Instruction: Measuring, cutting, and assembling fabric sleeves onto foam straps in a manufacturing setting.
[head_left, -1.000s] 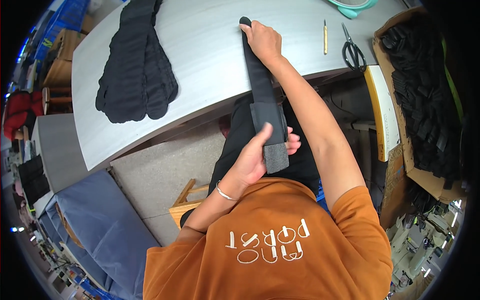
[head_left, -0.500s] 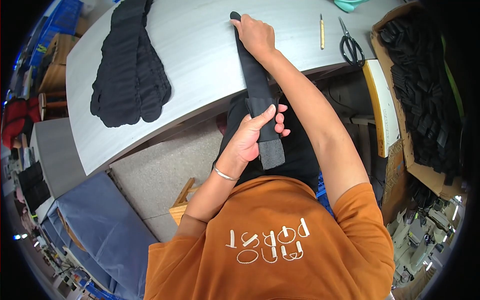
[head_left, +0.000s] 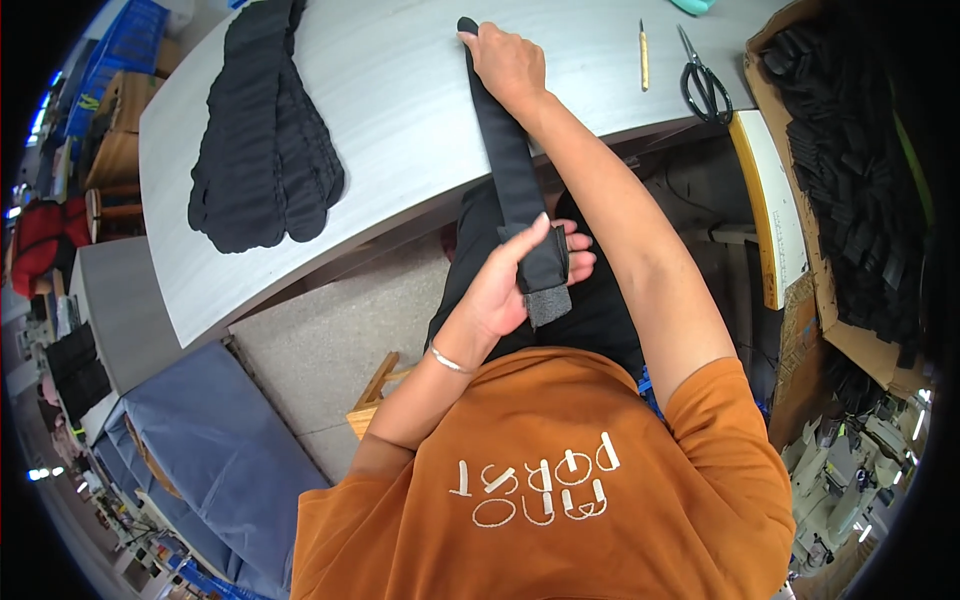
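A long black fabric strap (head_left: 512,170) stretches from the tabletop down over my lap. My right hand (head_left: 508,68) is closed on its rounded far end, pressed near the table surface. Around the near part, my left hand (head_left: 510,275) holds the strap, thumb on top and fingers behind it, their tips showing at the right side. A wider black fabric piece (head_left: 545,262) lies over the strap in this hand; whether it is a loop or a fold, I cannot tell. Below it a short grey fuzzy end (head_left: 548,306) sticks out.
Stacked black fabric strips (head_left: 265,150) lie on the grey table (head_left: 390,120) at the left. To the right are a wooden-handled pointed tool (head_left: 644,60) and black-handled scissors (head_left: 705,85). A cardboard box (head_left: 850,345) of black pieces stands far right. A wooden stool (head_left: 370,395) is below.
My left hand has shifted toward me along the strap with the wider black piece, and less of the grey end shows. The right hand keeps hold of the far end.
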